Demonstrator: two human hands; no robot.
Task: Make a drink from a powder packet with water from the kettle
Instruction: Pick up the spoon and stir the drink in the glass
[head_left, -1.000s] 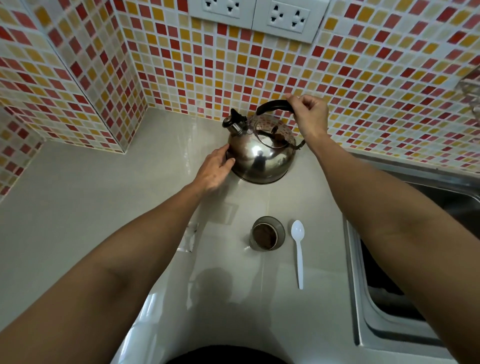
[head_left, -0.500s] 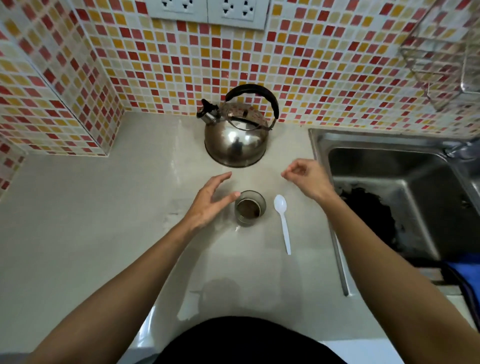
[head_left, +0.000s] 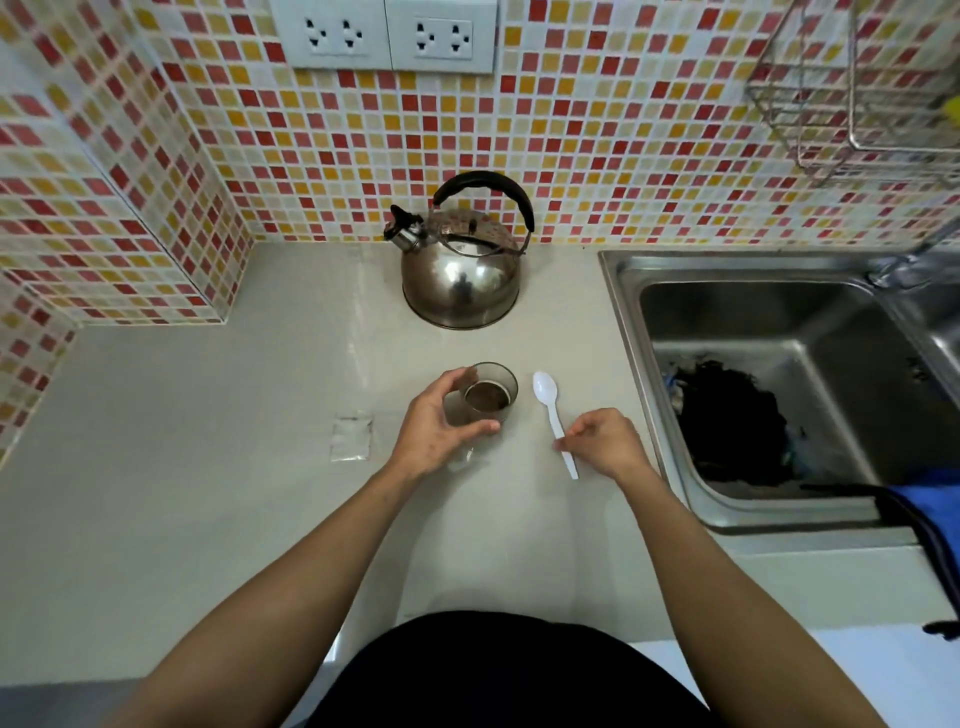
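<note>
A steel kettle (head_left: 462, 270) with a black handle stands by the tiled back wall. In front of it a clear glass (head_left: 491, 395) with dark brown liquid sits on the beige counter (head_left: 208, 467). My left hand (head_left: 441, 431) is wrapped around the glass from its left side. A white plastic spoon (head_left: 551, 410) lies just right of the glass. My right hand (head_left: 602, 441) rests over the spoon's handle, fingertips touching it. An empty clear packet (head_left: 353, 435) lies flat to the left of my left hand.
A steel sink (head_left: 779, 364) with dark debris in its basin fills the right side. A wire rack (head_left: 857, 93) hangs on the wall above it. Two wall sockets (head_left: 389, 34) sit above the kettle. Blue fabric (head_left: 930, 504) lies at the sink's near corner.
Both hands let go of the kettle and came back toward me. The left hand closed around the glass; the right hand dropped onto the spoon's handle.
</note>
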